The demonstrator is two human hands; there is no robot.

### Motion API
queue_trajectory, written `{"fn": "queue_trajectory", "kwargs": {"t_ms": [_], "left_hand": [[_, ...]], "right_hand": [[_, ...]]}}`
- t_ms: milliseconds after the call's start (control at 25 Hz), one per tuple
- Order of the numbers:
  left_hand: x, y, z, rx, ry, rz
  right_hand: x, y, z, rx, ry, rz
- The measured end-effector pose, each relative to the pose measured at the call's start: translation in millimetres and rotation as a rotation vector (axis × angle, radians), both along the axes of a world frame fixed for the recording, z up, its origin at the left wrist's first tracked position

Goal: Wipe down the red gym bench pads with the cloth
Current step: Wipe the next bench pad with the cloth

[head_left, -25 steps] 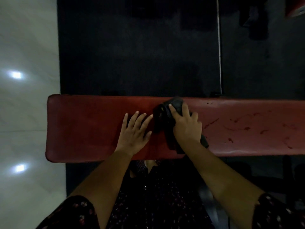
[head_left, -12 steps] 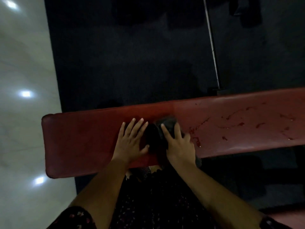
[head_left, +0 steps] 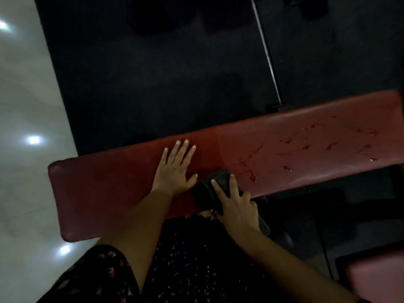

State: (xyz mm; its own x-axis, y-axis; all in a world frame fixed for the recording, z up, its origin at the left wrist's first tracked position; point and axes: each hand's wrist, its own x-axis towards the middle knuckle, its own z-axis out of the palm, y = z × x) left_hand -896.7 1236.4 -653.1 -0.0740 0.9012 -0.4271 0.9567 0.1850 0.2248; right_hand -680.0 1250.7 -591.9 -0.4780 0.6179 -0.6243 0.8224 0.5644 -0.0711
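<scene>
Red bench pad point(head_left: 105, 193) | left hand point(head_left: 175, 171) flat, fingers straight | right hand point(head_left: 237, 208) fingers extended, pressing cloth point(head_left: 205, 190)

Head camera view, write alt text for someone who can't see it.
A person's right hand presses a dark cloth onto a red bench pad at its near edge, while the left hand lies flat beside it. The pad's right part shows wet streaks; dark matting lies beyond.
</scene>
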Motion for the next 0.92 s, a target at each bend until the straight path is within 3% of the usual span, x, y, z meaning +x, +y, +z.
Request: {"fn": "queue_trajectory", "kwargs": {"t_ms": [80,360,480,800,920], "left_hand": [[3,-3,-2,-0.006,0.024,0.005],[-3,-1,16,-0.087,0.011,-0.053],[-4,-5,17,-0.091,0.0,-0.111],[-13,1,22,-0.168,0.036,-0.204],[-12,2,24,-0.16,0.013,-0.192]], "right_hand": [[-4,-4,-7,0.076,0.05,-0.074],[72,-37,-8,0.021,0.082,-0.033],[63,-37,1,0.028,0.111,-0.197],[49,-6,-6,0.166,0.07,-0.189],[10,38,-5,0.233,0.044,-0.199]]}}
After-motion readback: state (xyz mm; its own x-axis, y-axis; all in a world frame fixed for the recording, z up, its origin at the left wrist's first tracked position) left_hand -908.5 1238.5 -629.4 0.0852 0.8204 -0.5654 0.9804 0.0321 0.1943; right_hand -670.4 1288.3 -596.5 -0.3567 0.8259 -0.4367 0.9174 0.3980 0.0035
